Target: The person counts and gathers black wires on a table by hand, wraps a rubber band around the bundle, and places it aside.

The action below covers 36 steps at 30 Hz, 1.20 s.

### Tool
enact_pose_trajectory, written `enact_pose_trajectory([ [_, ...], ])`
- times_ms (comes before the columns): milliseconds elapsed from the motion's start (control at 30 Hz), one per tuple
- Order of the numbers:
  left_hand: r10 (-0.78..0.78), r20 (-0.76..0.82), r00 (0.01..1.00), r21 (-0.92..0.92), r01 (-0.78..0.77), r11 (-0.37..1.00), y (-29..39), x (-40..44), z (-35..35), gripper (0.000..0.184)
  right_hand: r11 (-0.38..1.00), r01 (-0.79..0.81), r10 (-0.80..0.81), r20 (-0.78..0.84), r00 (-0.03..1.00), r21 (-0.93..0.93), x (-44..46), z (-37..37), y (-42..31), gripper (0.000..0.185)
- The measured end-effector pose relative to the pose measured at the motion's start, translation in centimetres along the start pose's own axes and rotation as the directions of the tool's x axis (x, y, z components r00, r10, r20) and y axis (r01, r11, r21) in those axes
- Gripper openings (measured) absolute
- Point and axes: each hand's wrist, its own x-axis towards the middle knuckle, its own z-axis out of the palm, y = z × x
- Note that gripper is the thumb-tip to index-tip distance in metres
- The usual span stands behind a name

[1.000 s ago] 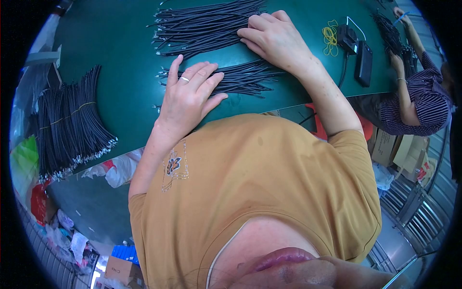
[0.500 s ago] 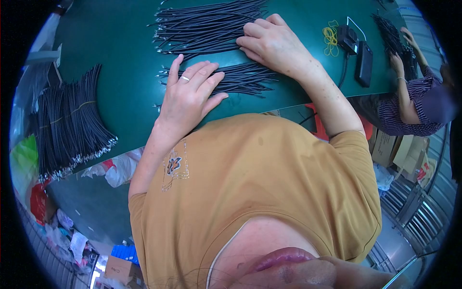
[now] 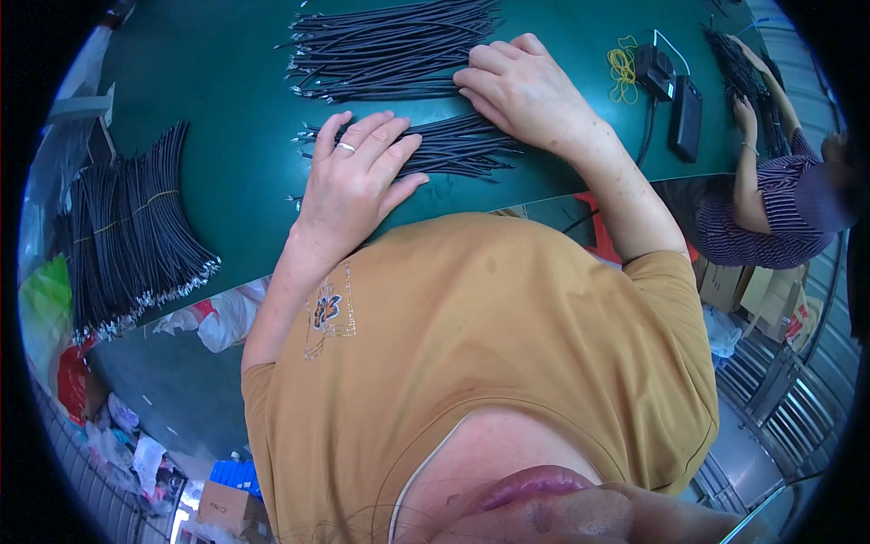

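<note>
My left hand (image 3: 353,181) lies with its fingers spread on the smaller group of black cables (image 3: 462,148), near their metal-tipped left ends. Above it on the green table is a larger pile of black cables (image 3: 385,50), also with metal tips on the left. My right hand (image 3: 521,91) is at the lower right end of that pile, its fingers bent and pressed together over the cable ends. Its fingertips are partly hidden, and a cable seems to be between them.
Banded black cables (image 3: 136,227) lie at the table's left. A yellow cord (image 3: 623,71), a black adapter (image 3: 654,72) and a black power bank (image 3: 686,120) sit right of my hands. Far right, a co-worker in a striped top (image 3: 770,204) handles dark cables (image 3: 739,68).
My right hand has moved slightly down and to the right, away from the middle of the larger pile. My left hand has barely moved. The co-worker's hands and body have shifted.
</note>
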Motion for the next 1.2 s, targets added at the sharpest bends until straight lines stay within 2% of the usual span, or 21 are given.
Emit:
enact_pose_trajectory([
  [67, 0.006, -0.012, 1.000, 0.030, -0.006, 1.000, 0.0, 0.0, 0.1, 0.042, 1.000, 0.005, -0.005, 0.017, 1.000, 0.010, 0.0, -0.2, 0.0, 0.010],
  [233, -0.003, -0.039, 0.999, 0.046, 0.004, 0.999, 0.5, 0.3, -0.4, 0.043, 0.997, 0.047, -0.049, 0.042, 0.998, 0.054, 0.0, -0.5, -0.4, 0.011],
  [300, -0.015, -0.052, 0.999, 0.058, 0.018, 0.998, 0.6, 0.4, -0.6, 0.043, 0.992, 0.053, -0.068, 0.130, 0.989, 0.119, -0.1, -0.7, -0.3, 0.015],
  [400, -0.034, -0.045, 0.998, 0.053, 0.036, 0.998, 0.4, 0.3, -0.4, 0.042, 0.983, 0.107, -0.129, 0.150, 0.980, 0.146, -0.1, -1.0, 0.0, 0.016],
  [500, -0.018, -0.015, 1.000, 0.048, 0.019, 0.999, 0.0, -0.1, 0.1, 0.042, 0.979, 0.033, -0.052, 0.087, 0.995, 0.203, 0.2, -1.5, 0.3, 0.020],
  [533, -0.015, -0.015, 1.000, 0.050, 0.015, 0.999, 0.1, 0.0, 0.0, 0.041, 0.979, 0.033, -0.052, 0.087, 0.995, 0.202, 0.2, -1.3, 0.4, 0.020],
  [600, -0.011, -0.015, 1.000, 0.052, 0.012, 0.999, 0.1, 0.0, 0.0, 0.041, 0.994, -0.081, 0.077, 0.059, 0.995, 0.067, 0.3, -0.7, 0.6, 0.025],
  [767, -0.006, -0.020, 1.000, 0.028, 0.007, 1.000, 0.1, 0.1, -0.1, 0.041, 0.996, -0.051, 0.046, 0.071, 0.996, 0.074, 0.0, -0.2, 0.1, 0.024],
  [933, -0.028, -0.018, 0.999, 0.027, 0.029, 0.999, 0.1, 0.0, 0.0, 0.042, 0.982, -0.026, -0.002, 0.146, 0.989, 0.188, 0.1, -1.0, -0.1, 0.024],
  [1067, -0.030, -0.012, 0.999, 0.012, 0.030, 0.999, 0.0, -0.1, 0.0, 0.042, 0.984, -0.041, 0.017, 0.138, 0.990, 0.176, 1.0, 0.0, 0.3, 0.025],
  [1200, -0.023, -0.020, 1.000, 0.014, 0.024, 1.000, 0.0, 0.0, -0.1, 0.042, 0.993, 0.049, -0.056, 0.068, 0.996, 0.105, 2.8, 1.3, 0.0, 0.029],
])
